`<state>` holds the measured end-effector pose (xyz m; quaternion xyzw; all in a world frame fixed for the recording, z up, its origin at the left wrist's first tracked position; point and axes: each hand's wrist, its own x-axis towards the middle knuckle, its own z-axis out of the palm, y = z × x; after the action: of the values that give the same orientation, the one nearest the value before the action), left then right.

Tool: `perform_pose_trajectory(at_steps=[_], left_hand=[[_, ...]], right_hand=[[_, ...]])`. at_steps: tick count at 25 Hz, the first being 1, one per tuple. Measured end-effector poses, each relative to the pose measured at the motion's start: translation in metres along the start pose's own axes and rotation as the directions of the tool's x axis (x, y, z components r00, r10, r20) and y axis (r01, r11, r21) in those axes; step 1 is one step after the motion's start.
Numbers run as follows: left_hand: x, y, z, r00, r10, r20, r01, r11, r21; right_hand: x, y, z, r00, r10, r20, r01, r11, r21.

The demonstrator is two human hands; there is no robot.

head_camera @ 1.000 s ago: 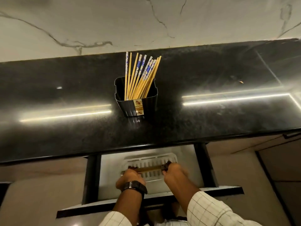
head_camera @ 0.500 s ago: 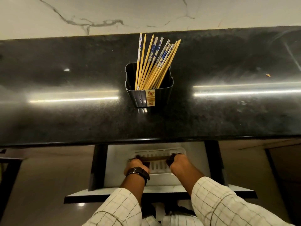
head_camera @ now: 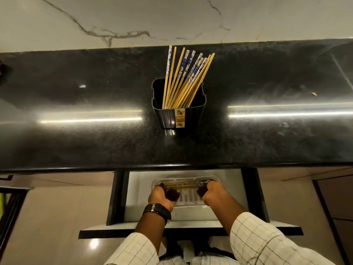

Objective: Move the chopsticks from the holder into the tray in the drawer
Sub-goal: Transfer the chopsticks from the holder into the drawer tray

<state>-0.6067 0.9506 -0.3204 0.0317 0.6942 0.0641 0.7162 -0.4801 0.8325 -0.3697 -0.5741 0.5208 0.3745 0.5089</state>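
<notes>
Black holder (head_camera: 178, 115) upright on dark desk (head_camera: 76, 142), packed with wooden and blue-patterned chopsticks (head_camera: 183, 79) leaning right. Below, open drawer (head_camera: 191, 223) with white slotted tray (head_camera: 188, 199). Left hand (head_camera: 162, 195) and right hand (head_camera: 211, 193) curled closed on either end of a chopstick bundle (head_camera: 180, 185) lying crosswise in tray.

A single wide-angle view looks from the person's head, forward and steeply down. It faces the white veined marble wall (head_camera: 133, 16) at the top edge, with the glossy black stone table (head_camera: 76, 146) stretched across the middle and bowed by the lens. The open white drawer (head_camera: 137, 188) sits nearer, below the table's front edge, and the checked cream sleeves (head_camera: 254, 243) fill the bottom, closest to the camera.
</notes>
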Motion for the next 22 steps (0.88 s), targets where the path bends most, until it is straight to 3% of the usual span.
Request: perform_pose_trajectory(at_steps=[4,7,9,11,14,17,19,22], left_hand=[[-0.03,0.005,-0.001,0.995,0.07,0.067,-0.067,0.997,-0.049],[-0.077,0.005,0.004,0.936,0.347,0.067,-0.343,0.938,-0.054],[-0.109,0.009,0.009,0.823,0.551,0.14,-0.548,0.834,-0.059],[-0.148,0.016,0.018,0.694,0.674,0.253,-0.673,0.732,-0.103],[-0.194,0.036,0.042,0.49,0.787,0.375,-0.812,0.568,-0.132],[-0.216,0.058,0.074,0.363,0.816,0.451,-0.876,0.463,-0.134],[-0.22,0.071,0.094,0.342,0.804,0.487,-0.878,0.458,-0.139],[-0.217,0.085,0.115,0.347,0.791,0.504,-0.877,0.464,-0.125]], right_hand=[[-0.058,-0.005,-0.024,0.983,-0.044,0.177,0.03,0.997,0.077],[-0.116,-0.006,-0.04,0.928,-0.289,0.234,0.278,0.957,0.079],[-0.17,-0.014,-0.045,0.783,-0.557,0.277,0.552,0.827,0.103],[-0.219,-0.027,-0.043,0.561,-0.769,0.308,0.769,0.621,0.15],[-0.261,-0.063,-0.018,0.328,-0.897,0.297,0.89,0.398,0.222],[-0.272,-0.105,0.028,0.213,-0.95,0.231,0.951,0.255,0.172],[-0.271,-0.133,0.058,0.196,-0.958,0.211,0.972,0.219,0.09],[-0.266,-0.169,0.093,0.296,-0.912,0.285,0.947,0.319,0.037]])
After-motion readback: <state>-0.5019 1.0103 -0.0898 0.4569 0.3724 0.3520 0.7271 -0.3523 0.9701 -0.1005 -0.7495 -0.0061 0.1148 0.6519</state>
